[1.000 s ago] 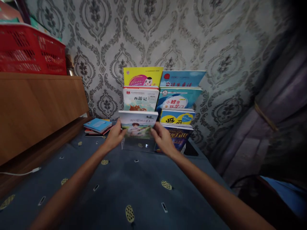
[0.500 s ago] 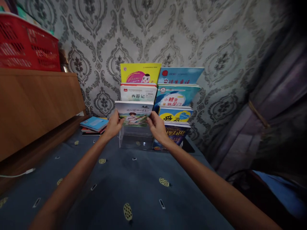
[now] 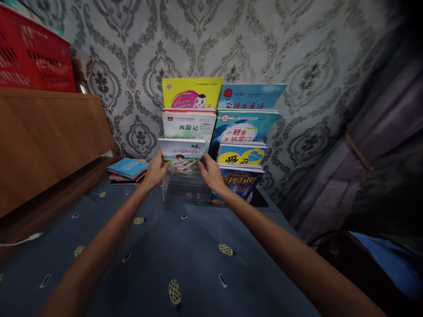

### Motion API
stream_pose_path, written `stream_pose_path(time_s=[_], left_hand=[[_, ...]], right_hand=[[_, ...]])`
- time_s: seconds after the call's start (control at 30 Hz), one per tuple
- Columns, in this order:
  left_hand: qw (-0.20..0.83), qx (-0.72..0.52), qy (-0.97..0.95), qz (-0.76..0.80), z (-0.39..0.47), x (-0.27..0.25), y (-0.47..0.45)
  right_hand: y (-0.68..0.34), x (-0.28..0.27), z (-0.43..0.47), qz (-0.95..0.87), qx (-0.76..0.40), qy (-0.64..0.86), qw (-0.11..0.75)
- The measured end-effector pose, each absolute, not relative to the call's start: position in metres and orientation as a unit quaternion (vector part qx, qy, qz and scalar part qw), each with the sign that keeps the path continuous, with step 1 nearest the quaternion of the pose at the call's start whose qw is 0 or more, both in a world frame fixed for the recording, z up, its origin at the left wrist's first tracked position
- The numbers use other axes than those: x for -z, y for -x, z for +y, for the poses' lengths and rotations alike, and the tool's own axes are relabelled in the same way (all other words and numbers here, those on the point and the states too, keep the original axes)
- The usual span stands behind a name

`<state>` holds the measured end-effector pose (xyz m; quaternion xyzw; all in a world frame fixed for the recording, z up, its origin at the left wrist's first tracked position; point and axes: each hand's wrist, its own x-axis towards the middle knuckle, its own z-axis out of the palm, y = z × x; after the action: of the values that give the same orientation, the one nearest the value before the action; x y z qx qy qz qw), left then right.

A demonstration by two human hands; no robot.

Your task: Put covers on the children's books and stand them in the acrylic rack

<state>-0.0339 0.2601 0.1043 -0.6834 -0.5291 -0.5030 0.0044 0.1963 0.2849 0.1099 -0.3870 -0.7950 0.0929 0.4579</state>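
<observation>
A book with a child on its cover (image 3: 182, 159) stands upright between my two hands. My left hand (image 3: 156, 169) pinches its left edge, and my right hand (image 3: 211, 171) grips the right edge. It is at the left side of a clear acrylic book rack (image 3: 185, 193), whose lowest front tier shows below it. Right behind it rises a white book (image 3: 189, 125), then a yellow book (image 3: 192, 93) at the back. In the right column are a blue book (image 3: 253, 94), a teal book (image 3: 246, 127), a yellow-and-blue book (image 3: 241, 153) and a dark blue book (image 3: 238, 180).
A small pile of books (image 3: 128, 168) lies left of the rack on the dark blue patterned cloth (image 3: 148, 273). A wooden cabinet (image 3: 49, 145) with a red basket (image 3: 36, 53) stands at far left. A curtain (image 3: 343, 176) hangs at right; patterned wallpaper is behind.
The book in my hands has shifted slightly, showing more of its cover, and my right hand has moved a little left. The view has also shifted slightly.
</observation>
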Motion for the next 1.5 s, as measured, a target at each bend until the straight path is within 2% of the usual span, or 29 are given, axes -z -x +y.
stream_pose_path(time_s=[0.23,0.47,0.67,0.83,1.0,1.5], left_hand=[[0.088,0.481,0.673,-0.555,0.259,-0.105,0.040],[0.088,0.442,0.674,-0.586,0.262,-0.111,0.040],[0.091,0.443,0.664,-0.595,0.266,-0.115,0.040],[0.088,0.448,0.662,-0.595,0.265,-0.118,0.039],[0.085,0.457,0.658,-0.592,0.263,-0.116,0.038],[0.059,0.480,0.666,-0.568,0.256,-0.114,0.044]], right_hand=[[-0.190,-0.104,0.289,-0.784,-0.063,0.457,0.415],[-0.181,-0.098,0.282,-0.771,-0.037,0.493,0.402],[-0.178,-0.089,0.269,-0.753,-0.057,0.479,0.447],[-0.182,-0.093,0.265,-0.758,-0.074,0.508,0.402],[-0.186,-0.091,0.266,-0.763,-0.063,0.508,0.395],[-0.186,-0.074,0.277,-0.776,-0.037,0.457,0.432]])
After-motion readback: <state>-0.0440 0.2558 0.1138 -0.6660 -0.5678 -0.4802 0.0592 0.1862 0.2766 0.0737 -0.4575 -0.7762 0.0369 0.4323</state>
